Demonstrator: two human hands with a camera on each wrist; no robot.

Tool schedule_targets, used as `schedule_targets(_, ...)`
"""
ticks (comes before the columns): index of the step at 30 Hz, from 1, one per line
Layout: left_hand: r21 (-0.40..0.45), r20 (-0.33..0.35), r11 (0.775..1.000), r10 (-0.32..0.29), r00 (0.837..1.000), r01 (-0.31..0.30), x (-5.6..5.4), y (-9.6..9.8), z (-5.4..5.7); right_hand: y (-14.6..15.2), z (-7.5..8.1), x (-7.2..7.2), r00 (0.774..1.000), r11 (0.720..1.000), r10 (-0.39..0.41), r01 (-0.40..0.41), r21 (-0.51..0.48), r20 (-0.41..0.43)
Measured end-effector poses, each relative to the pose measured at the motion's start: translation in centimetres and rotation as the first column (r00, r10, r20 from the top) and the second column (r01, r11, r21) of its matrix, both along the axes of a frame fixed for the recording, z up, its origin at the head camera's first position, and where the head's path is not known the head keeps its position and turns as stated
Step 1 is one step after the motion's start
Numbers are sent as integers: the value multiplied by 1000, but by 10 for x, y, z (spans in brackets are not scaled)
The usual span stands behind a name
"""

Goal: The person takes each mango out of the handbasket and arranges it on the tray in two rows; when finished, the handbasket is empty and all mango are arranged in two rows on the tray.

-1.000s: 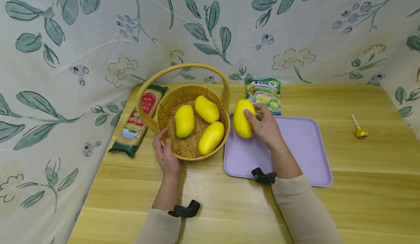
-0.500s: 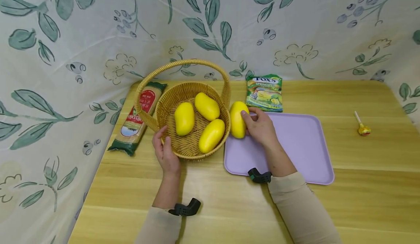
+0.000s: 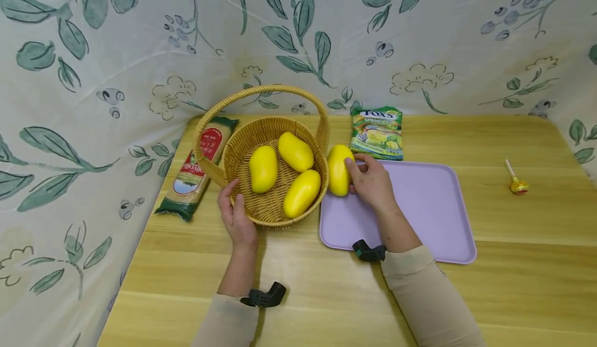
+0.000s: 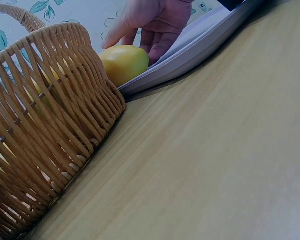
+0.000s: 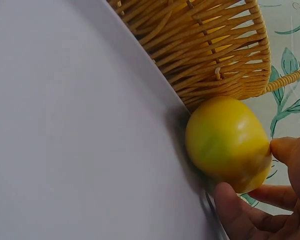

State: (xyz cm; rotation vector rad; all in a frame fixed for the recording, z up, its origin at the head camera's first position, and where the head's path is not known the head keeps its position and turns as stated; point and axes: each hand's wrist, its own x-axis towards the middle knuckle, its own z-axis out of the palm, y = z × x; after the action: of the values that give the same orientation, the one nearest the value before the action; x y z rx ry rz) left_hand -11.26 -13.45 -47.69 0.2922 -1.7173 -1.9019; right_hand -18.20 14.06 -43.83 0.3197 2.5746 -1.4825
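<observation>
In the head view my right hand (image 3: 373,184) holds a yellow mango (image 3: 339,171), thumb on its upper side. The mango rests at the left edge of a lilac tray (image 3: 434,212), close against the basket. A round wicker basket (image 3: 252,129) with a tall arched handle contains three more mangoes (image 3: 263,169). My left hand (image 3: 238,220) rests against the basket's outer front-left wall, thumb and forefinger spread. In the right wrist view, thumb and fingertips touch the held mango (image 5: 227,145). The left wrist view shows the basket's woven side (image 4: 65,95).
A pasta packet (image 3: 198,168) lies left of the basket, partly behind it. A green Fox's candy bag (image 3: 377,133) lies beyond the tray. On the right of the wooden table (image 3: 298,295) lies a lollipop (image 3: 517,184). A patterned cloth (image 3: 298,36) hangs behind.
My right hand has moved left and a little down with the mango, bringing it from over the tray to beside the basket. Over the last half second it stays put; my left hand stays at the basket.
</observation>
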Motion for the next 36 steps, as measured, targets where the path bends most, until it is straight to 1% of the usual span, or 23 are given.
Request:
schedule_targets(3, 11, -5, 1000, 3, 1000, -3, 0, 0, 0, 0, 0, 0, 1000, 1000, 0, 0, 13, 0)
schedule_targets(5, 16, -6, 1000, 5, 1000, -5, 0, 1, 1, 1, 1, 1, 1000, 999, 2, -2, 41, -5)
schedule_targets(8, 20, -7, 1000, 4, 1000, -4, 0, 1, 2, 2, 4, 3, 1000, 992, 13, -10, 127, -26)
schedule_targets(10, 14, -9, 1000, 5, 1000, -5, 0, 2, 3, 3, 7, 4, 999, 981, 28, -22, 191, -32)
schedule_targets(14, 0, -17, 1000, 5, 1000, -5, 1, 2, 3, 5, 14, 8, 998, 963, 58, -53, 266, -11)
schedule_targets(17, -2, -18, 1000, 4, 1000, -4, 1, 2, 3, 7, 23, 11, 998, 954, 67, -62, 293, -7)
schedule_targets(20, -12, -12, 1000, 4, 1000, -4, 1, 1, 2, 8, 32, 14, 997, 947, 76, -64, 316, -25)
schedule_targets(23, -16, -5, 1000, 4, 1000, -4, 1, 0, 2, 9, 44, 20, 995, 948, 86, -65, 311, -54)
schedule_targets(26, -15, -1, 1000, 1, 1000, -1, 1, -1, 1, 6, 60, 29, 989, 958, 101, -67, 278, -108)
schedule_targets(28, -11, 3, 1000, -2, 1000, 2, 1, -1, 1, 2, 71, 36, 979, 962, 134, -91, 258, -154)
schedule_targets(29, -9, 5, 1000, -3, 1000, 3, 1, -1, 0, -1, 76, 40, 971, 959, 161, -113, 258, -174)
schedule_targets(31, -5, 6, 1000, -5, 1000, 5, 1, -1, 0, -6, 84, 47, 948, 944, 244, -184, 272, -204)
schedule_targets(33, -2, 6, 1000, -7, 1000, 7, 0, -2, -1, -11, 88, 53, 911, 910, 347, -270, 314, -222)
schedule_targets(36, -1, 2, 1000, -14, 1000, 14, 0, -2, 0, -21, 90, 60, 846, 843, 487, -390, 371, -217)
